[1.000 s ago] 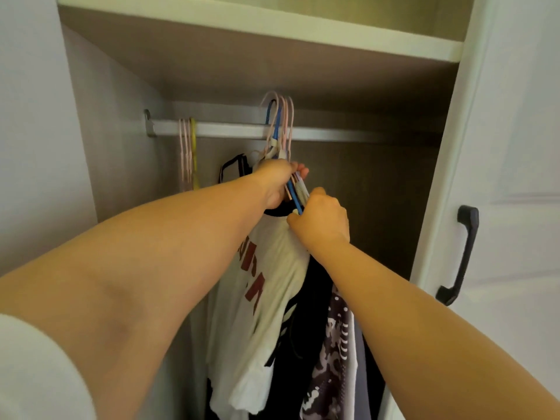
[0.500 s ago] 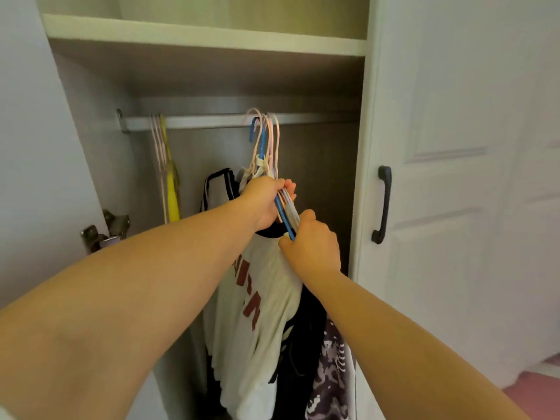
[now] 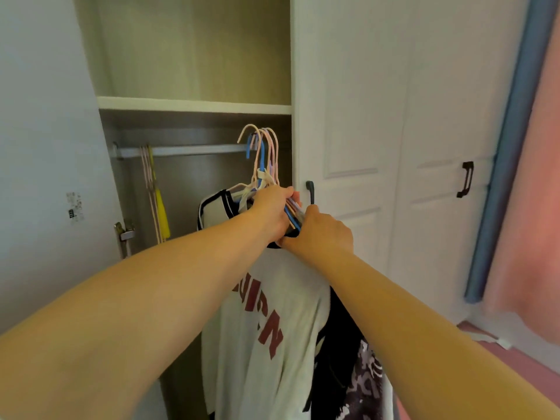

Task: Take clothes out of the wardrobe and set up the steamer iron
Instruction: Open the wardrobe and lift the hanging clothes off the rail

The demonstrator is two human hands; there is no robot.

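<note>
- The left hand [image 3: 272, 210] curls round the necks of a bunch of clothes hangers [image 3: 262, 165], pink, blue and cream, at about the frame's centre.
- The right hand [image 3: 321, 234] sits just at 4 o'clock of the left, touching it, fingers closed round the same bunch's lower wires and the garment collars.
- The hanger hooks stand above the hands, in front of the wardrobe rail [image 3: 181, 150]; whether any hook touches the rail cannot be told.
- Below the hands, toward 6 o'clock, hangs a white T-shirt [image 3: 266, 344] with dark red letters; at its 3 o'clock side hang a black garment [image 3: 339, 344] and a black-and-white patterned garment [image 3: 366, 386].
- At 9 o'clock of the bunch, well apart, 2 or 3 bare hangers [image 3: 154, 195], pink and yellow, hang from the rail.
- A shelf [image 3: 194, 105] spans the wardrobe above the rail.
- At 3 o'clock stand white wardrobe doors with a dark handle [image 3: 310, 192] just beside the hands and another handle [image 3: 466, 179] farther right.
- A pink curtain [image 3: 527, 207] fills the right edge.
</note>
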